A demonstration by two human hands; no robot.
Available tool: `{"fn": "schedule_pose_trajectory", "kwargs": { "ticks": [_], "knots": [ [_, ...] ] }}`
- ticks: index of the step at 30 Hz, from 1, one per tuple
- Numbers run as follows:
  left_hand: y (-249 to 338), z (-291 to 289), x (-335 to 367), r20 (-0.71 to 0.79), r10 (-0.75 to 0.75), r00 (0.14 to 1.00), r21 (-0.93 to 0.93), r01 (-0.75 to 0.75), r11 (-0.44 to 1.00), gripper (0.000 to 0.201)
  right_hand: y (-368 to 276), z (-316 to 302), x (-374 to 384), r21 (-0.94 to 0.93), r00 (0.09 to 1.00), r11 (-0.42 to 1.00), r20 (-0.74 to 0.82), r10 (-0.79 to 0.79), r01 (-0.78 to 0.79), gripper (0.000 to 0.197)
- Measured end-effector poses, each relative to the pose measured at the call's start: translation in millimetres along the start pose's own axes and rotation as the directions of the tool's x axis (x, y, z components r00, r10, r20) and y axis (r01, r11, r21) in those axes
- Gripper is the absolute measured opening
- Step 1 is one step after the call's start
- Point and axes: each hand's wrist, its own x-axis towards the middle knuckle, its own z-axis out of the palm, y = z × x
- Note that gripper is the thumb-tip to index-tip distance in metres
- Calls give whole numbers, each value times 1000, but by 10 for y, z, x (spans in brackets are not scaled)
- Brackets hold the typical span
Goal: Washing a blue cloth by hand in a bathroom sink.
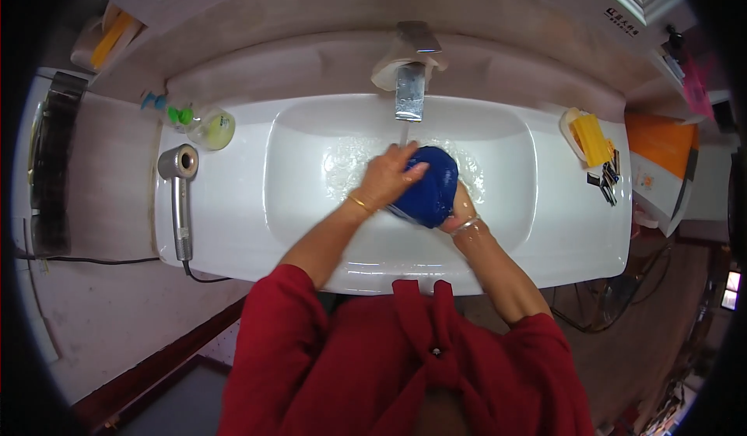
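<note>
Over the basin of the white sink [292, 171] I hold a dark blue, rounded, smooth item [430, 191], perhaps a cap; its exact kind cannot be told. My left hand [387, 178] grips its upper left side, the thumb lying across the blue surface and the fingers close to the water stream. On the other side my right hand [459, 204] supports it from below and behind, with most of its fingers hidden. Water runs from the chrome faucet [410, 94] just above and splashes in the basin around both hands.
A silver hair dryer [180, 203] lies on the sink's left ledge, its cord trailing off. Behind it stand pump bottles [214, 129]. The right ledge bears a yellow cloth or sponge [591, 139] and small dark clips [607, 181]. An orange and white box [660, 160] stands beyond.
</note>
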Motion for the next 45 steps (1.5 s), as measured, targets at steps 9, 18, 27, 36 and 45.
{"fn": "schedule_pose_trajectory", "kwargs": {
  "ticks": [9, 18, 27, 36, 45],
  "knots": [
    [-493, -659, -145, -72, 72, 995, 371, -40, 928, 53, -344, -579, -88, -709, 913, 704, -265, -311, 34, 21],
    [-102, 558, -242, 85, -281, 956, -372, 292, 881, 46, -288, -269, 151, -497, 954, 860, -297, -44, -115, 58],
    [893, 140, -47, -155, 415, 897, -48, -426, 903, 39, 33, -492, 222, -166, 998, 985, 43, 53, -46, 49],
    [-439, -450, -154, 36, -85, 996, 191, 77, 979, 42, -378, -66, -73, -415, 986, 903, -65, -154, 114, 26],
    [-539, -292, -396, -154, -453, 878, 359, 477, 802, 79, -652, -745, -33, -854, 820, 508, -208, -534, 115, 49]
  ]
}}
